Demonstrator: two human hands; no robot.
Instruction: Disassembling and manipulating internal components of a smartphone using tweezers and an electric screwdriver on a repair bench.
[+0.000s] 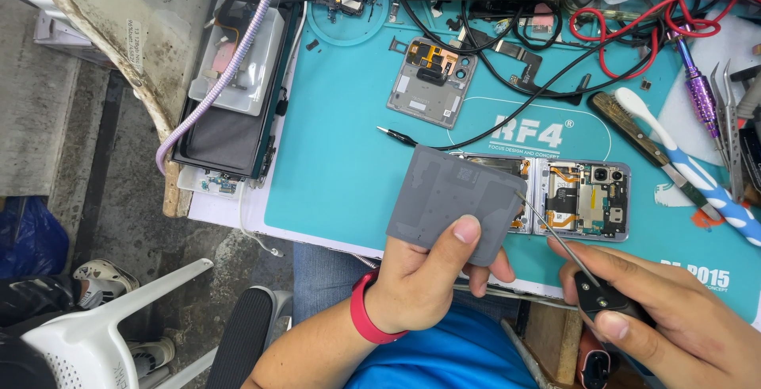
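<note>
We've got the big teal work mat [349, 159] covering most of the bench, cluttered with black and red cables [602, 48] along the far edge. A dark tablet-like device [226, 139] with a clear tray on it sits off the mat's left side. In the middle lies the opened folding phone [575, 197], guts exposed, with a smaller separate phone half [432, 81] further back. A toothbrush [686, 167] and some tweezers [728, 131] lie to the right.

Our left hand [424, 278] is closed around a grey back panel [456, 203], thumb pressed on its lower edge, holding it tilted just above the phone so it hides part of the left half. Our right hand [658, 310] is wrapped tight on a black-handled tool with a thin metal tip [547, 226], and that tip sits right at the panel's right edge.

What could go wrong, as we see it: the tip is close to the orange ribbon cables, so a slip could nick one. The panel looks thin, so squeezing or prying hard could bend it. It's also hovering past the mat's near edge, so a loose grip means it drops to the floor.
</note>
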